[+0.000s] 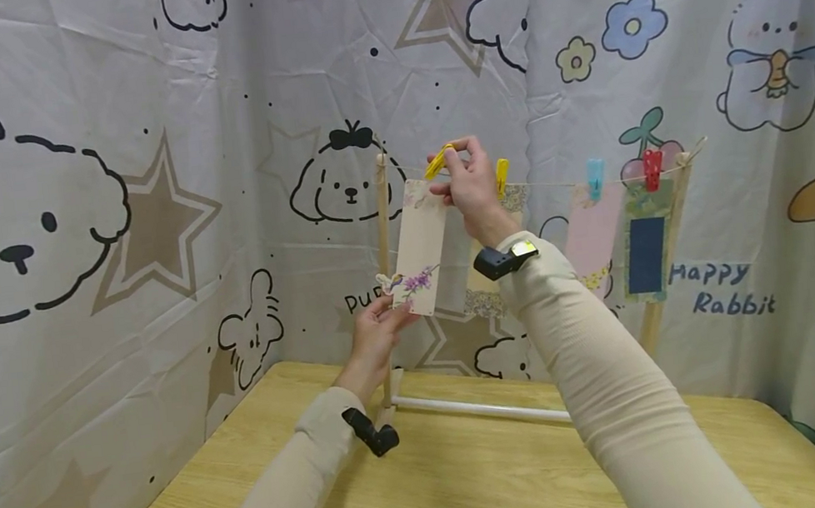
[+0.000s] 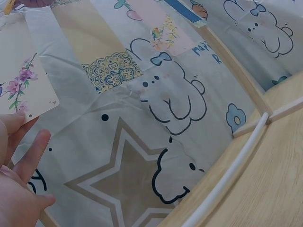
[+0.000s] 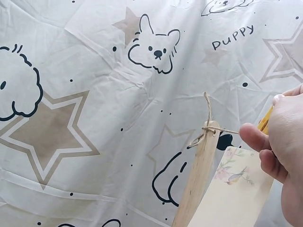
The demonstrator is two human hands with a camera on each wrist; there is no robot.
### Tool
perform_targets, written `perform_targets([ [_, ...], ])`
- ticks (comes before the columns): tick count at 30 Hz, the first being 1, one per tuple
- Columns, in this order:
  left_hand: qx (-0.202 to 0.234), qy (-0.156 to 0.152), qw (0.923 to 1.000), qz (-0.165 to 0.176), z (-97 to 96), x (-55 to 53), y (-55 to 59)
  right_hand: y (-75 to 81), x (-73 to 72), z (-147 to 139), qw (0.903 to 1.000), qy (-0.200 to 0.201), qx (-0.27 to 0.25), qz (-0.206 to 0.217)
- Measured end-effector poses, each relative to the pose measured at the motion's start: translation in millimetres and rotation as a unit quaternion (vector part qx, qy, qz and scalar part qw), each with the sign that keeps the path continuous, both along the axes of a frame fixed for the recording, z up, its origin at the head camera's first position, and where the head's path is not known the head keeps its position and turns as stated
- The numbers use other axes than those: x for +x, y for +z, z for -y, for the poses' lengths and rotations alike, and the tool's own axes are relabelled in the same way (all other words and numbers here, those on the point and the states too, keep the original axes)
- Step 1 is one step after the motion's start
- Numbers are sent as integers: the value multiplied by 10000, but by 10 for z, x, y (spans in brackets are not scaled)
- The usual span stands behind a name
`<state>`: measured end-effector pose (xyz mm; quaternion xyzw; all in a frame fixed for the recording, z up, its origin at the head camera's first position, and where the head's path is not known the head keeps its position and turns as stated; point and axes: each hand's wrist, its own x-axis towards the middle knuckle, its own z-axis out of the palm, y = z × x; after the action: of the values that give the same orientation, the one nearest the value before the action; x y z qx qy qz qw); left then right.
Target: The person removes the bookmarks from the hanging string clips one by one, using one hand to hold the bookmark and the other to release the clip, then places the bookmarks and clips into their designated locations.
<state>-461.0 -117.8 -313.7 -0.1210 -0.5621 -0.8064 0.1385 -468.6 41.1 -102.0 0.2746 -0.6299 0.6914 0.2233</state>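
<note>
My left hand point(image 1: 374, 337) pinches the lower edge of a cream bookmark point(image 1: 420, 236), printed with purple blossoms and a small bird. In the left wrist view, the thumb lies over the bookmark's front and a finger reaches behind. At the bookmark's top, my right hand point(image 1: 474, 188) pinches a yellow clothespin point(image 1: 440, 162), tilted close by the twine point(image 1: 550, 184). The right wrist view shows the bookmark's top point(image 3: 236, 175) just below that twine; the clothespin is mostly hidden by the fingers.
Farther right, a lace-patterned bookmark point(image 1: 484, 304), a pink one point(image 1: 590, 233) and a green-and-navy one point(image 1: 645, 252) hang by yellow point(image 1: 502, 178), blue point(image 1: 596, 179) and red point(image 1: 653, 170) clothespins. Wooden posts point(image 1: 382, 215) hold the twine; a white rod point(image 1: 481, 409) runs low along the table point(image 1: 479, 480).
</note>
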Motion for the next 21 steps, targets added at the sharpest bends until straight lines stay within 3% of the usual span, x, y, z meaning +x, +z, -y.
perform_targets([
  [6, -58, 8, 10000, -8, 4, 12, -6, 2, 2, -18, 9999, 49, 42, -128],
  [21, -34, -38, 10000, -33, 15, 14, -3, -1, 45, -21, 9994, 216, -221, 150],
])
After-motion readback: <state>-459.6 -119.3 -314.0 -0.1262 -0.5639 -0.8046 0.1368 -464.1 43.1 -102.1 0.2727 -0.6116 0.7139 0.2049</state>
